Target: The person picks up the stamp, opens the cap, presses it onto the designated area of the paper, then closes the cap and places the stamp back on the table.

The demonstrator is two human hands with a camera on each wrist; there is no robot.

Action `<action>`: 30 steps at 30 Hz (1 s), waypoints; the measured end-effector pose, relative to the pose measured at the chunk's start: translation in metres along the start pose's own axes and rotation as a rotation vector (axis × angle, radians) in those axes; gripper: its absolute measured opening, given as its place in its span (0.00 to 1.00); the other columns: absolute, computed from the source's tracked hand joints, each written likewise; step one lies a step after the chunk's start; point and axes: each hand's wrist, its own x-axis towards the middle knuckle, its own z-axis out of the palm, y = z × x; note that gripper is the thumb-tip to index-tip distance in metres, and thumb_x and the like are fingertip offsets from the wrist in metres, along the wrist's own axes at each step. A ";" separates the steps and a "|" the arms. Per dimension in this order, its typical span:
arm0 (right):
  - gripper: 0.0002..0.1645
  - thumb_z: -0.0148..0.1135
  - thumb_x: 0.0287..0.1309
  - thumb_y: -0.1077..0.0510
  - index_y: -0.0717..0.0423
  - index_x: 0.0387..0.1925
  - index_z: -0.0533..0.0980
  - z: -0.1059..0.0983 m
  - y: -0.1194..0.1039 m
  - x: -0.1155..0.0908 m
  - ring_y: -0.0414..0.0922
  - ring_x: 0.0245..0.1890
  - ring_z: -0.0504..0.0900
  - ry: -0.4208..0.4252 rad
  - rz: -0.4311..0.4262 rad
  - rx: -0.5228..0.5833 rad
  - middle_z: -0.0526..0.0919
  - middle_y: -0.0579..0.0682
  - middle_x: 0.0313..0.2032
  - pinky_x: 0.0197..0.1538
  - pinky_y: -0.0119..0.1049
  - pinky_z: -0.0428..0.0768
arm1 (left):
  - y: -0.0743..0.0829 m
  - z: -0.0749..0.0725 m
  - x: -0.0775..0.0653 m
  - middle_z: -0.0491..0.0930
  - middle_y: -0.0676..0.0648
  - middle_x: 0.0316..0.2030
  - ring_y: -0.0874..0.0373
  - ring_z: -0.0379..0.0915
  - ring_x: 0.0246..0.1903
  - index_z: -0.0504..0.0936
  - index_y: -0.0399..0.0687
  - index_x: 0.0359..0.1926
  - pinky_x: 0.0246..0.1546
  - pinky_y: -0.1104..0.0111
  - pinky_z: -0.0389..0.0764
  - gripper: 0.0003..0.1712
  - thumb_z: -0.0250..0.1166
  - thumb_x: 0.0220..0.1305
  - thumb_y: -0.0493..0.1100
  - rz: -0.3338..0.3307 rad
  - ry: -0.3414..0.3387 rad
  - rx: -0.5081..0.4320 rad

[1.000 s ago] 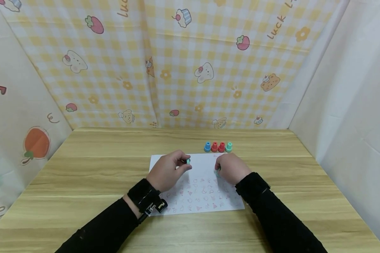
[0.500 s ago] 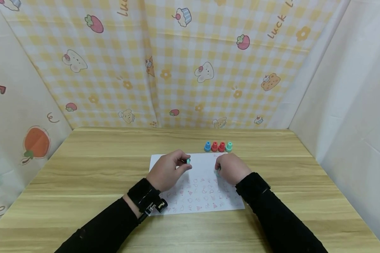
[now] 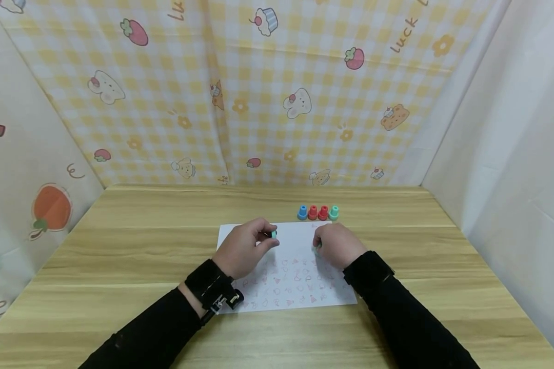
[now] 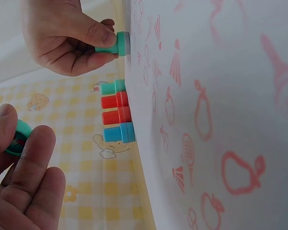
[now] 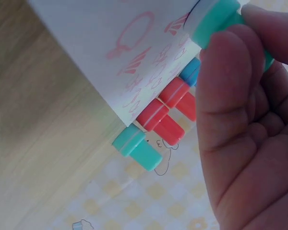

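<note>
A white sheet of paper lies on the table, covered with rows of small red stamped figures, among them fruit shapes and a shuttlecock. My right hand pinches a green toy stamp between thumb and fingers; its pale lower end is down at the paper in the left wrist view. Over the sheet's left part, my left hand holds a small green cap, its hollow side showing. In the head view the right fingers hide most of the stamp.
Just beyond the sheet's far edge stand a blue stamp, two red stamps and another green stamp, side by side. A yellow checked cloth hangs behind the wooden table; white cloths hang at both sides.
The head view has tipped down very slightly, so the background sits a little higher. Both hands keep their places and their holds on the cap and the stamp.
</note>
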 end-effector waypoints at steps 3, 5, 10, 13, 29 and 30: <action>0.08 0.66 0.65 0.68 0.55 0.34 0.87 0.000 -0.001 0.000 0.46 0.36 0.81 0.002 0.001 0.002 0.88 0.50 0.36 0.54 0.46 0.85 | 0.000 0.000 0.000 0.90 0.57 0.38 0.61 0.87 0.44 0.85 0.47 0.50 0.56 0.54 0.84 0.11 0.72 0.70 0.43 0.005 0.001 -0.001; 0.07 0.66 0.64 0.67 0.55 0.33 0.86 0.000 0.001 0.001 0.45 0.36 0.80 -0.002 -0.006 0.024 0.88 0.50 0.35 0.51 0.45 0.84 | -0.001 0.000 0.000 0.90 0.57 0.38 0.61 0.87 0.44 0.85 0.47 0.50 0.56 0.54 0.84 0.11 0.72 0.70 0.43 0.008 0.002 -0.002; 0.02 0.68 0.62 0.63 0.56 0.36 0.85 -0.004 0.019 0.003 0.45 0.33 0.78 0.010 0.007 0.200 0.84 0.49 0.33 0.41 0.38 0.79 | -0.001 0.000 0.000 0.90 0.57 0.38 0.62 0.87 0.43 0.84 0.47 0.51 0.55 0.54 0.84 0.12 0.72 0.70 0.43 0.004 -0.006 -0.013; 0.05 0.67 0.63 0.61 0.57 0.40 0.85 -0.011 0.031 0.003 0.45 0.31 0.78 0.059 0.041 0.356 0.82 0.50 0.33 0.37 0.36 0.77 | -0.001 0.000 0.000 0.90 0.57 0.38 0.62 0.86 0.43 0.84 0.46 0.52 0.55 0.55 0.84 0.12 0.72 0.70 0.43 0.007 -0.011 -0.011; 0.14 0.58 0.77 0.50 0.55 0.39 0.82 -0.023 0.039 -0.002 0.43 0.22 0.73 0.156 0.077 0.530 0.78 0.48 0.22 0.25 0.33 0.69 | 0.002 -0.001 0.000 0.90 0.56 0.40 0.63 0.87 0.42 0.85 0.46 0.52 0.47 0.61 0.83 0.13 0.73 0.69 0.42 -0.001 -0.020 0.000; 0.15 0.58 0.77 0.50 0.55 0.39 0.82 -0.023 0.039 -0.002 0.43 0.22 0.74 0.161 0.076 0.528 0.78 0.48 0.22 0.25 0.33 0.69 | 0.002 -0.001 0.000 0.89 0.56 0.41 0.63 0.87 0.42 0.85 0.45 0.52 0.47 0.61 0.83 0.13 0.73 0.69 0.42 0.000 -0.021 -0.003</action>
